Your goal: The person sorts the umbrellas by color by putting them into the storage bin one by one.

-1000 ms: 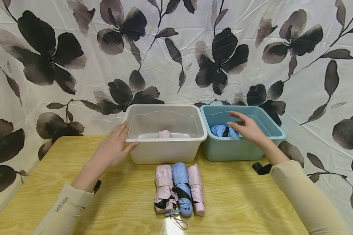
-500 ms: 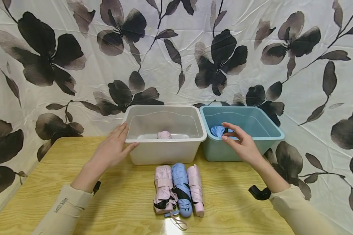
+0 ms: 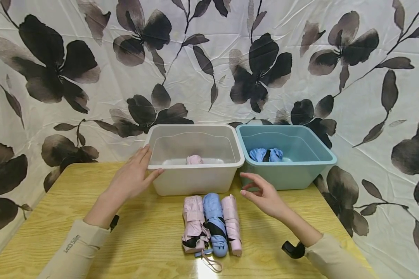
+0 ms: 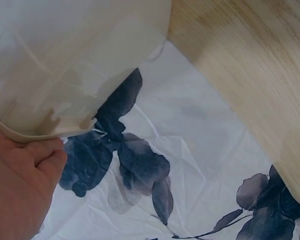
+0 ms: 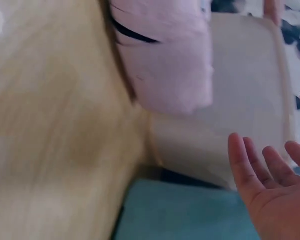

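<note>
My left hand [image 3: 130, 176] rests on the left front corner of the white bin [image 3: 195, 180], fingers extended along its side and thumb on the front rim. My right hand [image 3: 265, 195] hovers with nothing in it, before the teal bin [image 3: 283, 176]. To its left, three folded umbrellas lie side by side on the table: a wide pink umbrella [image 3: 193, 223], a blue umbrella [image 3: 214, 217] and a slim pink umbrella [image 3: 232, 224]. A pink bundle [image 3: 194, 159] shows inside the white bin, mostly hidden. Inside the teal bin lies a blue bundle [image 3: 258, 155] with a black band.
Both bins stand side by side at the back of the wooden table [image 3: 143, 240], close to a floral cloth [image 3: 209, 58]. A thin wrist cord [image 3: 211, 263] lies at the near ends of the umbrellas.
My right hand has come from above the teal bin back toward me and to the left, closer to the umbrellas. The left hand stays on the white bin's corner.
</note>
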`<action>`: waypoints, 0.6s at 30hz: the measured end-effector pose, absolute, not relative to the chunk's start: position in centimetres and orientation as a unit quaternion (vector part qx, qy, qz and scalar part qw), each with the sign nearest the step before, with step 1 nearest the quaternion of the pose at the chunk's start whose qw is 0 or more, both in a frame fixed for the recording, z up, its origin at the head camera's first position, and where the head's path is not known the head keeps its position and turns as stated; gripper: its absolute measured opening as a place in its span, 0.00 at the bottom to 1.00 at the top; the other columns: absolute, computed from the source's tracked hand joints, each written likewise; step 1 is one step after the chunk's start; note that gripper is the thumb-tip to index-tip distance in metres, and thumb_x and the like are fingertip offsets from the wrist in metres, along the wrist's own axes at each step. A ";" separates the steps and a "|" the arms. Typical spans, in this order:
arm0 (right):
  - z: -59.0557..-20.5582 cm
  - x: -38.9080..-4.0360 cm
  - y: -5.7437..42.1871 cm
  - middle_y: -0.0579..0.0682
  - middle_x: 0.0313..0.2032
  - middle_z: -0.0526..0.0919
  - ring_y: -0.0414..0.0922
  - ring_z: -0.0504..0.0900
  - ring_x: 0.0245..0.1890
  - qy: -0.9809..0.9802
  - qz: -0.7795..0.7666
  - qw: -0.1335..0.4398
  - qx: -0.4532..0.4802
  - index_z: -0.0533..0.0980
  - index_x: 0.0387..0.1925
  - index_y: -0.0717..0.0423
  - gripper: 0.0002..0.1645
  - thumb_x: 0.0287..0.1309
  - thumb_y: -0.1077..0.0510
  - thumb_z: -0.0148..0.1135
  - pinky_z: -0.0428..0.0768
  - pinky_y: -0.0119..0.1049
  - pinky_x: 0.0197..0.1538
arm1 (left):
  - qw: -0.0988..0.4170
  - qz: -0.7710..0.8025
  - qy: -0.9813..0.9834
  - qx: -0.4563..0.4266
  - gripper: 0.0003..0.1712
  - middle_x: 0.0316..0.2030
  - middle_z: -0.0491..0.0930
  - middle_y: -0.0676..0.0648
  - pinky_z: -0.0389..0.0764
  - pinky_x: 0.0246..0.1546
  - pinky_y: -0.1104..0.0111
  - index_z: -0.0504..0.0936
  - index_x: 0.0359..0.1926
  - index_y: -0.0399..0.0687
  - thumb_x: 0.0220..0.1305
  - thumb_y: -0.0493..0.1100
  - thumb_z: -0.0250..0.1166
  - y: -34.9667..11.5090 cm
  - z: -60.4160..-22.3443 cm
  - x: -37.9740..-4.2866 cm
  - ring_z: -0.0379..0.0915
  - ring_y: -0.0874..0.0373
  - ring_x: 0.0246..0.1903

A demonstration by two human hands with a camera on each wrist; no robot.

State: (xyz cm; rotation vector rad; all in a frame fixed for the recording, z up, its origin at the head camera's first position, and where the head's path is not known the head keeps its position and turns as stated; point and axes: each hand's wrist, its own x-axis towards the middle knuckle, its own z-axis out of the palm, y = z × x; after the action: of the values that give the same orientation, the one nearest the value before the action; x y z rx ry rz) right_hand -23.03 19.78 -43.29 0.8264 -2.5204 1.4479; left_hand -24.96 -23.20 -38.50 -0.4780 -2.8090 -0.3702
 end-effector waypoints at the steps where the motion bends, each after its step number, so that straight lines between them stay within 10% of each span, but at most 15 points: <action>1: -43.7 -23.1 19.6 0.59 0.68 0.74 0.58 0.84 0.55 -0.835 0.475 0.052 0.273 0.71 0.72 0.57 0.33 0.68 0.60 0.68 0.88 0.44 0.52 | 0.134 -0.127 -0.969 -0.165 0.53 0.81 0.46 0.31 0.50 0.78 0.41 0.51 0.79 0.27 0.78 0.67 0.51 -23.2 -38.5 -25.0 0.43 0.32 0.79; 18: -47.8 -23.7 16.8 0.65 0.70 0.71 0.58 0.80 0.57 -0.886 0.373 -0.015 0.275 0.66 0.75 0.64 0.50 0.59 0.47 0.76 0.82 0.56 0.60 | 0.138 -0.123 -0.969 -0.164 0.52 0.80 0.47 0.30 0.51 0.78 0.41 0.53 0.79 0.26 0.78 0.67 0.52 -23.2 -38.5 -25.1 0.44 0.32 0.79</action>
State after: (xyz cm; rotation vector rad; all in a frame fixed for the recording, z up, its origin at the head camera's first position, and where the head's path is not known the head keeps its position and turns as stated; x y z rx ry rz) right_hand -23.68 16.77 -47.82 0.8713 -2.8116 1.1824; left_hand -25.10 -23.16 -38.52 -0.4759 -2.8032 -0.3560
